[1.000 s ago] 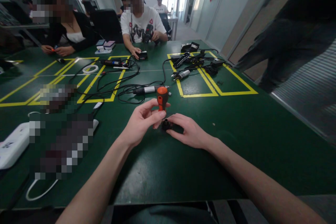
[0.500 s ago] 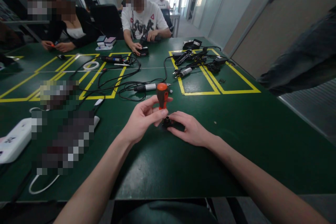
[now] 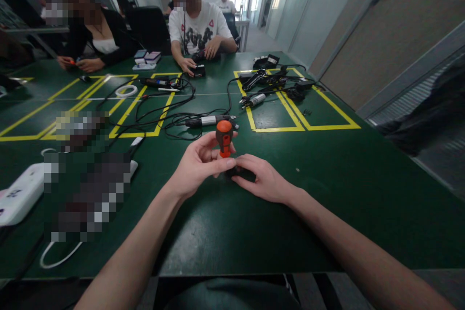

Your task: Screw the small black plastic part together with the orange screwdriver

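Head view: a green table fills the picture, and all places below are given from the screwdriver, which stands upright near the table's middle.

1. Two people sit at the far edge, well beyond the screwdriver: one in a white shirt straight behind it, one in a black top behind and to the left.
2. Yellow tape marks a box behind and to the right of the screwdriver; dark tools and leads lie inside that box.
3. A white power strip lies far to the left of the screwdriver, near the table edge.
4. Black cables run in loops behind and to the left of the screwdriver.
5. A silver-barrelled tool lies just behind the screwdriver.
6. Left hand: just left of the screwdriver, thumb and fingertips closed round the lower part of its orange handle. The shaft is hidden by the fingers.
7. Right hand: just right of and below the screwdriver, resting on the table, fingers curled onto a black part.
8. The black part sits on the table directly beneath the screwdriver, mostly covered by both hands; its shape cannot be told.
9. A small speck lies on the table well to the right of the screwdriver.
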{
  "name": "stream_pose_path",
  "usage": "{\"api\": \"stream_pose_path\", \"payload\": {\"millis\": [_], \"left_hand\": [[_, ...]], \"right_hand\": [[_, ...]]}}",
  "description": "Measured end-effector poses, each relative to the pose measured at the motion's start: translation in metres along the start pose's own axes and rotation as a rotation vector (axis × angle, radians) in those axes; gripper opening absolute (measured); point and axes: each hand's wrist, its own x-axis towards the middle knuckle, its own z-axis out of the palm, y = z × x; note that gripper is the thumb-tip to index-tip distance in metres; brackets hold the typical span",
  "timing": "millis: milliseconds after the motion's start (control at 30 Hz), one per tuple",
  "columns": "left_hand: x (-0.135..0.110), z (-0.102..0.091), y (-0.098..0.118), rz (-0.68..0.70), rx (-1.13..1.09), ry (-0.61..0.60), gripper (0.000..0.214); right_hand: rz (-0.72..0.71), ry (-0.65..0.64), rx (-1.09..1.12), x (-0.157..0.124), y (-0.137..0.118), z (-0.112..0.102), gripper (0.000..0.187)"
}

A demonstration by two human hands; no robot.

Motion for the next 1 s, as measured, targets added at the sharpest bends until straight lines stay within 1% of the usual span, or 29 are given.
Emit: {"api": "stream_pose_path", "payload": {"millis": [133, 233, 467, 567, 733, 900, 1000], "left_hand": [[0.0005, -0.0017, -0.0008, 0.042, 0.029, 0.001, 0.034], [0.0004, -0.0026, -0.0016, 0.074, 0.025, 0.017, 0.029], [0.0005, -0.0022, -0.0002, 0.046, -0.037, -0.038, 0.033], [0.0014, -0.0018, -0.0003, 0.051, -0.025, -0.012, 0.035], [0.0027, -0.0005, -0.0013, 0.053, 0.023, 0.046, 0.030], [0.0028, -0.0012, -0.0021, 0.049, 0.015, 0.041, 0.037], [0.0024, -0.0017, -0.0021, 0.043, -0.005, 0.013, 0.038]], "right_hand": [[0.003, 0.005, -0.006, -0.0002, 0.0009, 0.0009, 0.018], [0.014, -0.003, 0.005, -0.0004, 0.0013, 0.0012, 0.018], [0.003, 0.013, 0.009, -0.0005, 0.0015, 0.0010, 0.019], [0.010, 0.000, 0.000, -0.0002, 0.0006, 0.0005, 0.019], [0.027, -0.023, 0.005, 0.0003, -0.0003, -0.0005, 0.020], [0.026, -0.017, 0.007, 0.0000, 0.0008, 0.0001, 0.019], [0.019, -0.010, 0.006, -0.0002, 0.0013, 0.0007, 0.018]]}}
